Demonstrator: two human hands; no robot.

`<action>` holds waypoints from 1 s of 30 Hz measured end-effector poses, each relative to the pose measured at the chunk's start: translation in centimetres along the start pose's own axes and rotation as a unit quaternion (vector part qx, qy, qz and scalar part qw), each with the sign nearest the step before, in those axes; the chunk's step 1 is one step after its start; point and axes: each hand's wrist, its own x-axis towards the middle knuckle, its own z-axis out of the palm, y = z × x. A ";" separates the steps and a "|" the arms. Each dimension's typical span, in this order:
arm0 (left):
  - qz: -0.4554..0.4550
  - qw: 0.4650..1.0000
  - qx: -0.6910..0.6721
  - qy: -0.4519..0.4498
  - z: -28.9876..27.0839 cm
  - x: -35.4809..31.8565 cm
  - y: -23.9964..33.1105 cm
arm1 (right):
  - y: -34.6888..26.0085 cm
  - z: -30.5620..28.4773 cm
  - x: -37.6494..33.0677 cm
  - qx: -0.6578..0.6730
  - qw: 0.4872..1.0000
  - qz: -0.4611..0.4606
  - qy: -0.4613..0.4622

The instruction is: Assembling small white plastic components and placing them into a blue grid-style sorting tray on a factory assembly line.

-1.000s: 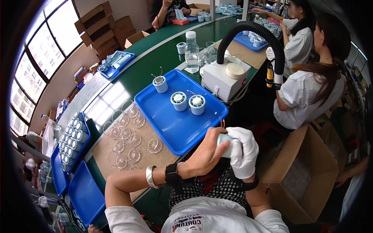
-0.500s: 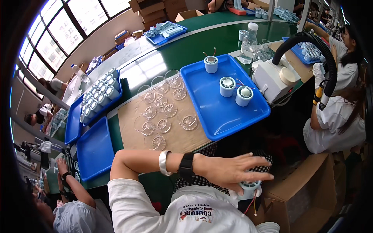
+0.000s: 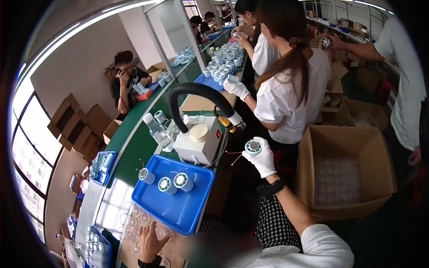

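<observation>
In my white-gloved right hand is a pale blue cylindrical motor unit, held out with its slotted round top up and thin red and yellowish wires hanging out to the left. My bare left hand, a dark band on its wrist, is above the brown board with fingers spread and nothing seen in them. Beside and under it are several clear plastic ring-shaped covers. Between the hands lies a blue tray with three similar units, one being the nearer motor unit.
Behind the tray stands a white machine with a black flexible hose arching over toward my right hand. A clear bottle is beside it. An open cardboard box stands at my right. Co-workers sit along the bench beyond.
The view has swung to the right. My left hand has let go of the motor unit and moved left to the clear covers, while my right hand has carried the unit forward, away from my body.
</observation>
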 end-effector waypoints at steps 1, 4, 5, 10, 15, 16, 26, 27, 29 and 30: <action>-0.030 1.000 -0.002 -0.004 -0.6 0.0 0.2 | 0.3 0.8 0.4 0.002 1.000 0.000 0.016; 0.027 0.986 -0.162 0.023 -1.3 1.2 0.6 | 1.3 1.1 1.5 0.072 0.992 0.104 0.010; 0.045 0.968 -0.245 0.032 -1.6 1.8 0.9 | 1.7 0.7 1.6 0.073 0.992 0.100 0.021; -0.018 0.679 -0.710 -0.188 -2.3 8.7 10.7 | 5.4 -2.2 -3.3 0.423 0.823 0.380 -0.014; -0.031 0.652 -0.713 -0.257 3.5 17.8 19.7 | 4.7 -7.8 -10.1 0.425 0.779 0.457 -0.056; -0.016 0.678 -0.696 -0.237 4.3 19.8 21.6 | 5.0 -8.5 -11.0 0.422 0.784 0.452 -0.046; -0.021 0.629 -0.742 -0.230 10.7 22.7 25.4 | 4.8 -10.9 -10.3 0.406 0.852 0.324 -0.057; -0.020 0.591 -0.768 -0.246 11.1 21.3 24.7 | 4.6 -10.5 -9.4 0.394 0.867 0.301 -0.058; -0.037 0.557 -0.795 -0.238 11.7 17.9 22.3 | 3.5 -8.6 -7.2 0.348 0.885 0.298 -0.083; -0.044 0.521 -0.818 -0.240 12.2 16.0 20.8 | 2.6 -7.3 -5.9 0.298 0.905 0.288 -0.094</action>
